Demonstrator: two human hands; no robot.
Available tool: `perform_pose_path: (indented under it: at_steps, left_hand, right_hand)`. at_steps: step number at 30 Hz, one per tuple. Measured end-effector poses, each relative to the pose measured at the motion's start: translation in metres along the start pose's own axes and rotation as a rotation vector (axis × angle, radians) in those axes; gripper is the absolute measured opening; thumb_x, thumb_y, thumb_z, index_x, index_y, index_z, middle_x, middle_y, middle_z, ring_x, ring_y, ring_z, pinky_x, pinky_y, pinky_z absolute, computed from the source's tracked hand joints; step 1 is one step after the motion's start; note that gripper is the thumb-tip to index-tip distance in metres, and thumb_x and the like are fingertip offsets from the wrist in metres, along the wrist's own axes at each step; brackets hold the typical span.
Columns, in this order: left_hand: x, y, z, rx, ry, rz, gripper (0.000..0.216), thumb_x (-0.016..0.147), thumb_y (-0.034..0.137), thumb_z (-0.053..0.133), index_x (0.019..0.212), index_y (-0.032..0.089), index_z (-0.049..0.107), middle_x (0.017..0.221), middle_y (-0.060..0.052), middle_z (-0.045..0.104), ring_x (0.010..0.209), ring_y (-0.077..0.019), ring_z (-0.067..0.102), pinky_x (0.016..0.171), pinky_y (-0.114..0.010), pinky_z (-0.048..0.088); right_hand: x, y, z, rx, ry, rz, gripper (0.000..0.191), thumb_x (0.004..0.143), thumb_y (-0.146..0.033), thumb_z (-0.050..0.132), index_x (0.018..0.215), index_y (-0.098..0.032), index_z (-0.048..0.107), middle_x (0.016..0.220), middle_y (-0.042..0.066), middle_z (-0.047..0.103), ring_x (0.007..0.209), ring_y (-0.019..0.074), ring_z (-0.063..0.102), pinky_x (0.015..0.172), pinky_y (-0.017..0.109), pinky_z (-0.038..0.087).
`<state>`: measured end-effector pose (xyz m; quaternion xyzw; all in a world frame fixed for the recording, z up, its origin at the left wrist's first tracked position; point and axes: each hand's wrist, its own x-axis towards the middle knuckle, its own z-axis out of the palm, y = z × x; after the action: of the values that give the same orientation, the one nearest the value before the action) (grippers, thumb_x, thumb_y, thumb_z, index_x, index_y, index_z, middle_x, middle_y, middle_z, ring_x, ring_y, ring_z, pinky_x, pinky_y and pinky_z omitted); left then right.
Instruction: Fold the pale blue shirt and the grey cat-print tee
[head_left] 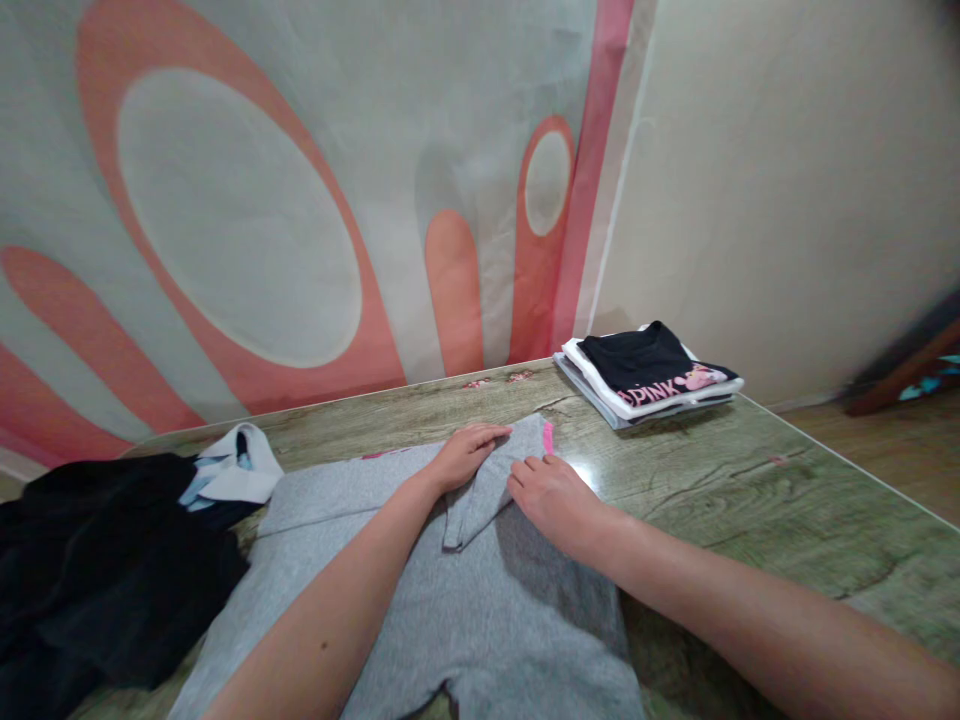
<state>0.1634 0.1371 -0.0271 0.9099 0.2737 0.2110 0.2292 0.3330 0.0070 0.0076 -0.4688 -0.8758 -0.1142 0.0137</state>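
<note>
A grey shirt (487, 610) with a pink tag at its far edge lies spread on the wood-grain table (750, 480) in front of me. A sleeve of it is folded in across the body. My left hand (466, 452) lies flat on the folded sleeve near the far edge, fingers stretched out. My right hand (551, 492) rests beside it on the grey cloth next to the pink tag, its fingers curled down onto the fabric.
A stack of folded shirts (649, 382), black on top with pink lettering, sits at the far right of the table. A heap of black clothes (97, 560) with a white and blue piece (232, 470) lies at the left. A patterned wall hanging rises behind.
</note>
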Motion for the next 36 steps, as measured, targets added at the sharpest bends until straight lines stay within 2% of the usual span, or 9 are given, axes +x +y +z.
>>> perform_pose_path:
  at_steps: [6, 10, 12, 16, 19, 22, 26, 31, 36]
  left_hand:
    - [-0.004, -0.006, 0.002, -0.04, -0.026, 0.051, 0.034, 0.094, 0.026, 0.049, 0.125, 0.022, 0.063, 0.132, -0.006, 0.062, 0.125, -0.0209, 0.053, 0.11, -0.04, 0.035]
    - [-0.004, -0.007, 0.004, -0.076, -0.019, 0.049, 0.034, 0.094, 0.027, 0.051, 0.125, 0.024, 0.064, 0.132, -0.005, 0.062, 0.126, -0.0208, 0.052, 0.111, -0.041, 0.034]
    - [-0.005, -0.007, 0.004, -0.1, -0.009, 0.035, 0.033, 0.093, 0.027, 0.052, 0.123, 0.023, 0.065, 0.131, -0.005, 0.063, 0.126, -0.0209, 0.053, 0.111, -0.04, 0.034]
    - [-0.008, -0.006, 0.001, -0.163, 0.015, -0.025, 0.032, 0.095, 0.027, 0.048, 0.12, 0.02, 0.067, 0.128, -0.007, 0.065, 0.122, -0.0202, 0.056, 0.108, -0.037, 0.039]
    - [-0.009, -0.006, -0.001, -0.208, 0.026, -0.08, 0.035, 0.097, 0.025, 0.042, 0.123, 0.019, 0.065, 0.126, -0.007, 0.066, 0.117, -0.019, 0.06, 0.103, -0.036, 0.044]
    - [-0.009, -0.006, -0.002, -0.235, 0.023, -0.107, 0.037, 0.096, 0.022, 0.041, 0.126, 0.019, 0.063, 0.128, -0.007, 0.065, 0.116, -0.0183, 0.061, 0.102, -0.035, 0.045]
    - [-0.01, -0.004, -0.001, -0.222, 0.024, -0.113, 0.037, 0.092, 0.018, 0.047, 0.126, 0.019, 0.063, 0.129, -0.007, 0.064, 0.119, -0.0192, 0.059, 0.104, -0.035, 0.043]
    - [-0.012, 0.001, 0.002, -0.166, 0.048, -0.111, 0.04, 0.086, 0.015, 0.055, 0.124, 0.022, 0.064, 0.127, -0.004, 0.066, 0.117, -0.0183, 0.06, 0.102, -0.031, 0.045]
    - [-0.01, -0.006, -0.012, -0.045, 0.193, -0.174, 0.036, 0.088, 0.015, 0.05, 0.12, 0.02, 0.067, 0.12, -0.005, 0.07, 0.111, -0.0186, 0.063, 0.099, -0.032, 0.047]
  right_hand:
    - [-0.003, 0.006, -0.003, 0.065, -0.009, 0.014, 0.013, 0.089, -0.011, 0.051, 0.093, -0.015, 0.063, 0.093, 0.01, 0.064, 0.087, 0.0255, 0.059, 0.077, 0.039, 0.046]
    - [-0.002, 0.01, 0.011, 0.106, 0.088, 0.076, 0.028, 0.096, -0.025, 0.048, 0.118, -0.011, 0.058, 0.121, 0.016, 0.061, 0.115, 0.0287, 0.053, 0.093, 0.043, 0.044]
    - [-0.002, 0.011, 0.019, 0.105, 0.07, 0.096, 0.041, 0.096, -0.033, 0.049, 0.128, -0.007, 0.053, 0.134, 0.02, 0.055, 0.125, 0.0314, 0.047, 0.099, 0.047, 0.041]
    - [-0.002, 0.008, 0.023, 0.121, 0.031, 0.139, 0.046, 0.098, -0.034, 0.046, 0.132, -0.003, 0.052, 0.137, 0.024, 0.052, 0.129, 0.0347, 0.045, 0.103, 0.052, 0.037]
    - [-0.003, 0.003, 0.021, 0.23, 0.064, 0.055, 0.05, 0.1, -0.037, 0.04, 0.139, -0.007, 0.046, 0.145, 0.02, 0.045, 0.137, 0.0321, 0.037, 0.109, 0.052, 0.033]
    - [-0.004, -0.005, 0.023, 0.343, 0.034, -0.046, 0.063, 0.097, -0.049, 0.042, 0.145, -0.008, 0.038, 0.153, 0.018, 0.033, 0.143, 0.0316, 0.027, 0.114, 0.052, 0.027]
    - [-0.007, -0.013, 0.026, 0.388, -0.001, -0.059, 0.076, 0.094, -0.059, 0.043, 0.149, -0.008, 0.031, 0.156, 0.019, 0.026, 0.145, 0.0336, 0.018, 0.116, 0.056, 0.02]
    - [-0.006, -0.012, 0.024, 0.413, -0.004, -0.085, 0.074, 0.095, -0.059, 0.037, 0.15, -0.01, 0.03, 0.155, 0.017, 0.029, 0.145, 0.0312, 0.021, 0.117, 0.055, 0.018]
    - [0.002, -0.003, 0.034, 0.399, 0.094, 0.052, 0.063, 0.1, -0.052, 0.028, 0.15, -0.013, 0.032, 0.156, 0.015, 0.028, 0.146, 0.0288, 0.018, 0.117, 0.054, 0.019]
